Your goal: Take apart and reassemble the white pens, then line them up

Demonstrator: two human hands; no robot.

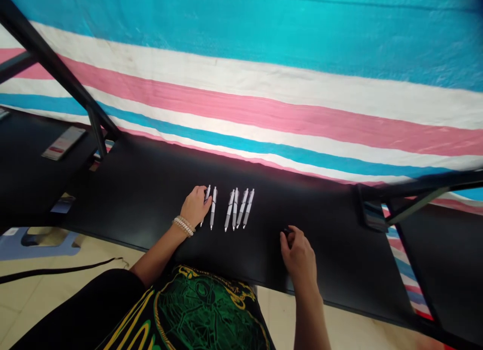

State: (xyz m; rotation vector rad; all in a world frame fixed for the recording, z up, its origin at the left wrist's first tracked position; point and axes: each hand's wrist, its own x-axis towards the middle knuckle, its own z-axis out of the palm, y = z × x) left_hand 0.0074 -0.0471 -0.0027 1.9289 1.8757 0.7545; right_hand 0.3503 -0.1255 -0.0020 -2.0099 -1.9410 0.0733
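Observation:
Several white pens with grey grips lie side by side on the black table (151, 163), their tips towards me. My left hand (194, 207), with beaded bracelets at the wrist, is closed at the leftmost pen (208, 191) and covers part of it. Just right of the fingers lies another pen (213, 209). Across a small gap are more, among them a pen (229, 211) and, at the far right of the row, a pen (248, 209). My right hand (301, 254) rests on the table to the right, fingers curled. Something dark shows at its fingertips, too small to name.
A striped blue, white and pink sheet (241, 108) hangs behind the table. Black metal frame bars (60, 65) stand at both sides. On the left neighbouring table lies a flat packet (64, 143). A blue plastic stool (37, 243) is on the floor at left.

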